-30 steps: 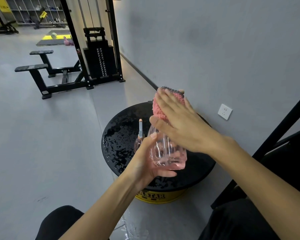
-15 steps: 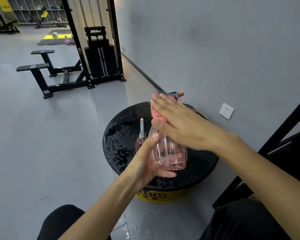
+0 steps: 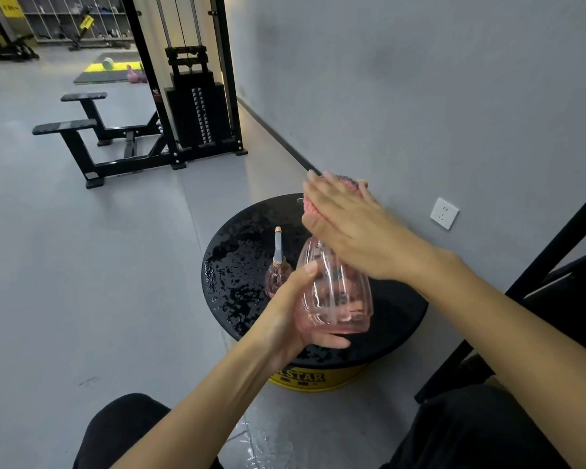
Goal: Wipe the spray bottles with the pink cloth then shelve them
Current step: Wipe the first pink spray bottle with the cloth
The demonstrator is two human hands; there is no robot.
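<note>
Your left hand (image 3: 291, 313) grips the bottle (image 3: 339, 292) steady so your flat-fingered right hand (image 3: 345, 214) presses the cloth (image 3: 311, 207) over, apparently, its nozzle.

Grey wall (image 3: 420, 79) at right, white socket (image 3: 444, 213) low on it, black skirting (image 3: 274, 133) below. Grey floor (image 3: 65, 265). Black weight machine (image 3: 197, 113) and bench (image 3: 82, 130) stood behind. Round black-topped stand (image 3: 237, 252), wet, sat near wall. Shelves (image 3: 75, 15) and yellow mat (image 3: 115, 66) far back.

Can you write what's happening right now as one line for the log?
step: wiping | left hand: holds pink spray bottle | right hand: presses pink cloth on its top | second bottle: on black stand
</note>
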